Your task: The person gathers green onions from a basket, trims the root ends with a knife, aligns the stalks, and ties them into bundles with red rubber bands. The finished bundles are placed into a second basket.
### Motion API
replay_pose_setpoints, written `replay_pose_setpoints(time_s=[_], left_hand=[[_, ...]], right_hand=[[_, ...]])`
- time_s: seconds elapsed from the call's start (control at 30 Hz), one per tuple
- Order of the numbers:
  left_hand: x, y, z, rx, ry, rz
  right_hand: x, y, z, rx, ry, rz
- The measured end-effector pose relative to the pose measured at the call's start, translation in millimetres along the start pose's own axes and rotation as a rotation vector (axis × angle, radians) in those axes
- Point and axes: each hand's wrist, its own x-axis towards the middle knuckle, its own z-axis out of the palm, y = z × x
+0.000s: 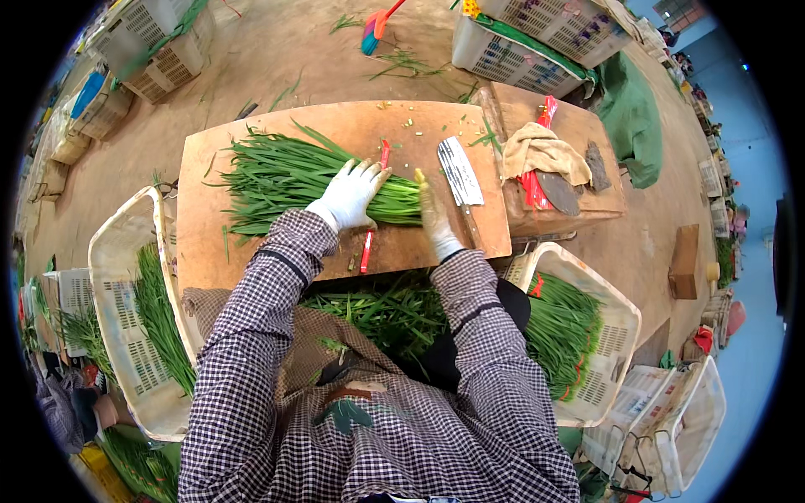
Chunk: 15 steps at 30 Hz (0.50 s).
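Note:
A thick bunch of garlic chives [283, 179] lies across a wooden board [217, 258], leaf tips to the left and pale stem ends to the right. My left hand [352, 195], in a white glove, lies over the stems with fingers and thumb around the bunch. My right hand [434, 210], in a stained glove, stands upright with its palm against the stem ends. Beneath the bunch passes a red tie strip [366, 251], its two ends showing. A cleaver [460, 173] rests to the right of my right hand, handle towards me.
To the right, a wooden block [578, 204] bears a cloth [544, 151] and red ties [534, 192]. Plastic crates with chives flank me at left [100, 251] and right [619, 352]. Loose leaves [377, 308] lie below the board. A broom [372, 34] and stacked crates [516, 63] stand beyond.

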Motion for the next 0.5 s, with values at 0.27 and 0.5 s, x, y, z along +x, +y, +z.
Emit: replay_pose_setpoints(time_s=[0.27,0.5], left_hand=[[0.9,-1.5,4.1,-0.04,0.044,0.023],[-5.1,-14.4,-8.1,-0.297,0.062,-0.131]], right_hand=[[4.9,-90.2,-20.3,-0.677,-0.188,-0.115],[10.2,-79.0,62.3,-1.34,-0.628,-0.263]])
